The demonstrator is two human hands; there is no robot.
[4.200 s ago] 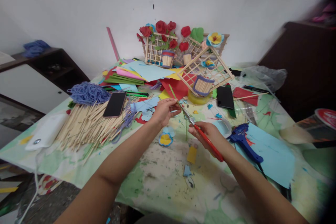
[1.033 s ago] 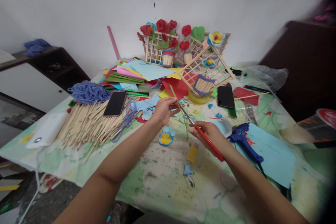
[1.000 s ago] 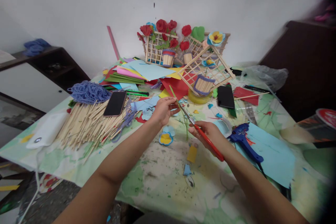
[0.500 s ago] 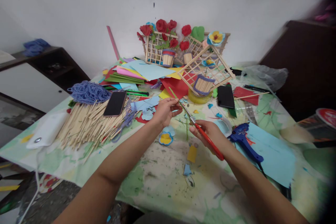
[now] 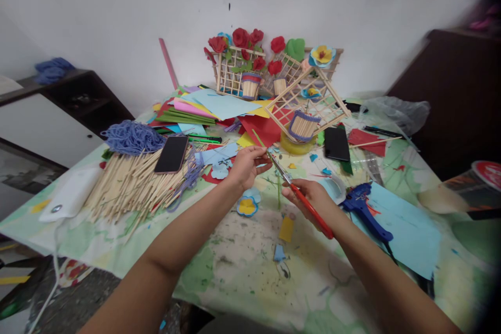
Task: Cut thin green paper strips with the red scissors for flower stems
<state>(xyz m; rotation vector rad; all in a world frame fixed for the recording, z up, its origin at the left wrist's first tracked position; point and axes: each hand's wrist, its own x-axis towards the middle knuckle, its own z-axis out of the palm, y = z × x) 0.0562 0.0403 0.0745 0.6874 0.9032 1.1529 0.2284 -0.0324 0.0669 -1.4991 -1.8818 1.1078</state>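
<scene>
Red-handled scissors (image 5: 312, 211) are gripped in the right hand (image 5: 319, 199), their blades angled up toward the left hand (image 5: 248, 166), which pinches a thin green strip (image 5: 258, 138) above the table. The blade tips meet the strip right by those fingertips; whether they are parted, I cannot tell. Trimming or snipping this strip seems to be the step in hand; a good next cut would call for a steady pinch, fingertips clear of the blades. A blue-and-yellow paper flower (image 5: 247, 206) lies below. Off to the right, a red-topped tub (image 5: 488, 174) keeps its contents unclear. Farther back, a purple-edged stick pot (image 5: 304, 126) is fixed to a tilted lattice; behind, a red-banded pot (image 5: 251, 86) sits beneath red roses (image 5: 241, 37), its inside hidden.
</scene>
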